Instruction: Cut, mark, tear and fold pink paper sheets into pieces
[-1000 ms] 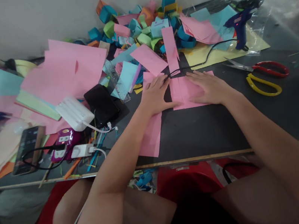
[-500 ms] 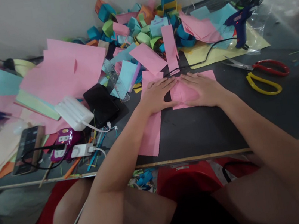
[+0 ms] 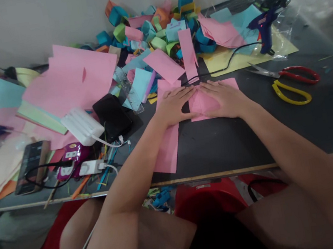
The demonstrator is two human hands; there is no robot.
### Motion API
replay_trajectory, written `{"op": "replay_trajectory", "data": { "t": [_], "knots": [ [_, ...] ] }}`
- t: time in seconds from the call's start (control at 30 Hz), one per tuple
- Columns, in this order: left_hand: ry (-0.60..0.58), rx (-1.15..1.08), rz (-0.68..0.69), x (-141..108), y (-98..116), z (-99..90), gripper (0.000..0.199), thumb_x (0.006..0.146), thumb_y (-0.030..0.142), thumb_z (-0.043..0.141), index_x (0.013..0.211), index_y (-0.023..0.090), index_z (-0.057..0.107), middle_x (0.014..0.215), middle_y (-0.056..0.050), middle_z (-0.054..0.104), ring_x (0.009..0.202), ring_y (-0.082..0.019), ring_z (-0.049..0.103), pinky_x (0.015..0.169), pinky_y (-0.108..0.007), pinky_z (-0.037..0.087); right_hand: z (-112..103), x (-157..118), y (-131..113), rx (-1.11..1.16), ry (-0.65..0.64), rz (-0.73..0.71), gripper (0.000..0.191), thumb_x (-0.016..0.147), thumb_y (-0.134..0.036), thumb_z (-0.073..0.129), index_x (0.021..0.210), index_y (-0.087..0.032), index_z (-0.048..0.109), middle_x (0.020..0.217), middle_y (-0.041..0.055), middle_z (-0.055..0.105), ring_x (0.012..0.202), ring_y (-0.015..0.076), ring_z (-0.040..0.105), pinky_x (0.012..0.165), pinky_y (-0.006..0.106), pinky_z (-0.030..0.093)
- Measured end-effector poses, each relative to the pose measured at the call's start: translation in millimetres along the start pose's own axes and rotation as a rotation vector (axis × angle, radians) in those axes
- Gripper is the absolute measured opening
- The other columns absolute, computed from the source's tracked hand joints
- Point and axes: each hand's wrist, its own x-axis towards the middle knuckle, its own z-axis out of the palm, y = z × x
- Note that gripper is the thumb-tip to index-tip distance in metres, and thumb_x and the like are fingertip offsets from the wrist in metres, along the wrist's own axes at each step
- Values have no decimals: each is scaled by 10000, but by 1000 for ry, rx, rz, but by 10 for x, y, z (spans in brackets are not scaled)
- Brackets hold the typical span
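Note:
A small pink paper sheet (image 3: 201, 103) lies flat on the dark table (image 3: 251, 140). My left hand (image 3: 173, 105) presses on its left part, fingers together and pointing right. My right hand (image 3: 224, 98) lies flat on its right part, fingers pointing left. The fingertips of both hands nearly meet over the sheet's top middle. A longer pink strip (image 3: 167, 147) lies under my left wrist and reaches toward the table's front edge. Neither hand grips anything.
Red and yellow scissors (image 3: 292, 83) lie to the right, a blue glue gun (image 3: 260, 29) with a black cord behind them. A heap of folded coloured paper pieces (image 3: 154, 29) fills the back. Pink sheets (image 3: 70, 78), a white power bank (image 3: 83, 126) and a black phone (image 3: 113, 116) lie left.
Both hands have slid inward across the pink sheet, from apart at its edges to fingertips nearly touching at the middle. Since half a second ago they have barely moved.

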Motion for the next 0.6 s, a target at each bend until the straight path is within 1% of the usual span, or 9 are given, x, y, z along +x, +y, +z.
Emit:
{"op": "replay_trajectory", "data": {
  "t": [0.13,0.33,0.43,0.6],
  "knots": [
    [-6,15,-5,3,6,-10,953,955,823,471,1727,311,247,1788,-36,297,1644,-341,287,1342,-530,206,12,0,12,5,14,-7,1024,911,-707,553,1731,-167,260,1783,114,273,1648,400,270,1340,623,234],
    [3,-11,10,4,-4,-2,951,950,825,479,1723,312,265,1788,-29,295,1643,-345,285,1343,-531,204,43,1,42,27,40,-18,1026,900,-734,560,1731,-207,273,1777,92,296,1643,388,289,1342,620,232],
    [11,-18,13,-3,-7,1,940,953,818,483,1722,324,263,1785,-33,303,1639,-352,293,1338,-551,205,28,4,24,22,26,-2,1023,899,-723,563,1730,-199,276,1779,93,293,1646,385,282,1347,614,227],
    [-6,-6,1,-8,11,-19,944,954,797,508,1725,318,250,1787,-39,302,1641,-348,293,1337,-550,206,-7,7,-10,8,-13,17,1026,900,-694,574,1731,-179,266,1788,99,268,1654,387,258,1353,602,220]
  ]
}}
